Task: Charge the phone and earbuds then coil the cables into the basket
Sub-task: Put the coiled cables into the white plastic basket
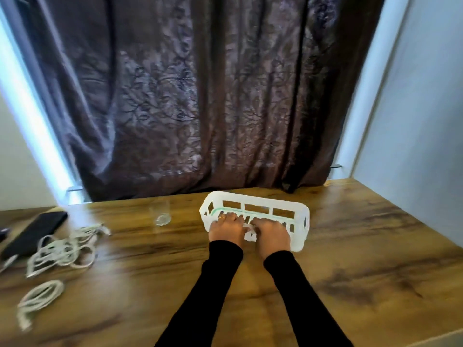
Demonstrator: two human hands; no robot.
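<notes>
A white slotted plastic basket (260,202) with a green line inside stands on the wooden table, towards the back. My left hand (223,229) and my right hand (272,234) sit side by side on its near wall, fingers curled over the rim into the basket. A loose tangle of white cable (65,249) lies at the left of the table. A second white cable (40,299), loosely coiled, lies nearer the front left. A black phone (33,232) lies flat at the far left beside the tangle. I see no earbuds.
A clear drinking glass (160,214) stands left of the basket. A dark curtain (200,108) hangs behind the table's back edge. A white wall (413,121) bounds the right side. The view is blurred.
</notes>
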